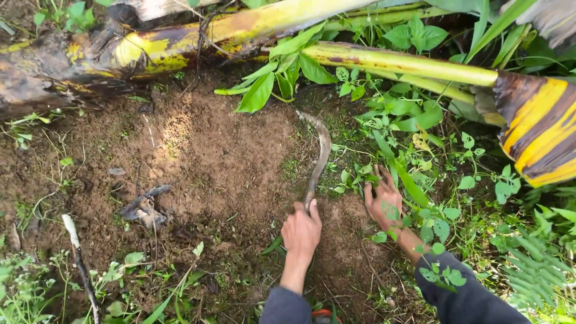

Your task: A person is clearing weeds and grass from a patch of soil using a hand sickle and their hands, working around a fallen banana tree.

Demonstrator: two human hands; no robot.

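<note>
Left hand (302, 231) at lower centre, grip closed on the sickle (318, 156) handle, blade curving up mid-frame; right hand (384, 201) spread open in weeds (414, 129): best to keep blade low, fingers clear

I saw the sickle (316, 157) on soil (204, 156), weeds (420, 138) to its right, stalks (396, 61) behind.
</note>
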